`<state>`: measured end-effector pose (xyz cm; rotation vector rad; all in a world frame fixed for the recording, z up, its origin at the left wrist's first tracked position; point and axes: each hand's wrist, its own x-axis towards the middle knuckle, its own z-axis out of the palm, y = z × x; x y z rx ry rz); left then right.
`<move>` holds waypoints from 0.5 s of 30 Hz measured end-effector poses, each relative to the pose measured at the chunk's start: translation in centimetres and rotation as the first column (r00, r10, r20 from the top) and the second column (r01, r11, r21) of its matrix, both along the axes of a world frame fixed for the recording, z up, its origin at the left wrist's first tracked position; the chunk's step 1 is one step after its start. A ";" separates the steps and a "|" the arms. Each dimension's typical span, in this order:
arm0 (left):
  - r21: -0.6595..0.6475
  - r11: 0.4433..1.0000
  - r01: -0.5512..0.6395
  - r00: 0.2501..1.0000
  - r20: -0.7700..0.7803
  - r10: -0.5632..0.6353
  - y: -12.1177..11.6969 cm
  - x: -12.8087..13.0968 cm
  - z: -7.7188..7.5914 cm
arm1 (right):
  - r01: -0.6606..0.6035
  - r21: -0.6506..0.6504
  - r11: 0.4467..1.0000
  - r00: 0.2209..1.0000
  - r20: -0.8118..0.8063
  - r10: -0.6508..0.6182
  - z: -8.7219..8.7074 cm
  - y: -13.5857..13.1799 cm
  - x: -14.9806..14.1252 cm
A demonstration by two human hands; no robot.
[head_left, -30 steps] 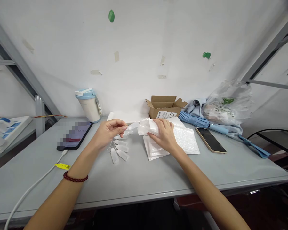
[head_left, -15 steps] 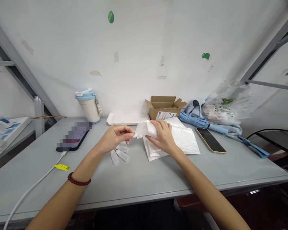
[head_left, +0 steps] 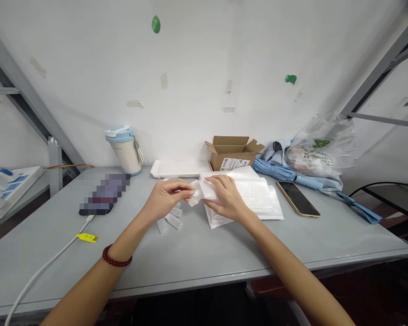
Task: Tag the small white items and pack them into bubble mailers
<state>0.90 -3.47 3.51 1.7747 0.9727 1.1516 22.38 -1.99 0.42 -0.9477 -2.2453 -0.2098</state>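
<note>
Small white pouch pinched between both hands, just above the desk.

Soft, crinkled and translucent, the pouch is grasped by the left hand at its mouth and by the right hand at its body. A hard pull could tear it or scatter the clear vials lying beneath.

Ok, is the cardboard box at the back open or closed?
Open. The cardboard box stands upright against the wall with its top flaps splayed outward; what is inside cannot be seen.
</note>
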 end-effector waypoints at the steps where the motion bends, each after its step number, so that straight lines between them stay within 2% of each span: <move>1: 0.053 0.997 -0.052 0.999 -0.012 0.053 0.0 0.1 -0.1 | 0.001 -0.005 1.000 1.000 -0.001 -0.001 0.0 0.0 0.0; 6: 0.314 0.919 -0.236 0.944 -0.149 0.294 0.9 -0.5 -0.9 | 0.039 -0.022 0.999 0.999 -0.012 -0.040 0.0 0.0 0.0; 9: 0.374 0.887 -0.270 0.906 -0.214 0.366 1.5 -0.9 -1.4 | 0.041 -0.012 0.999 0.999 -0.021 -0.041 0.0 0.0 0.0; 12: 0.314 0.914 -0.258 0.924 -0.195 0.328 1.3 -0.6 -1.5 | 0.031 0.004 1.000 0.999 -0.022 -0.031 -0.1 0.0 -0.1; 15: 0.163 0.961 -0.224 0.963 -0.113 0.244 0.7 0.2 -1.3 | 0.019 0.014 1.000 0.999 -0.036 -0.019 -0.1 0.1 -0.1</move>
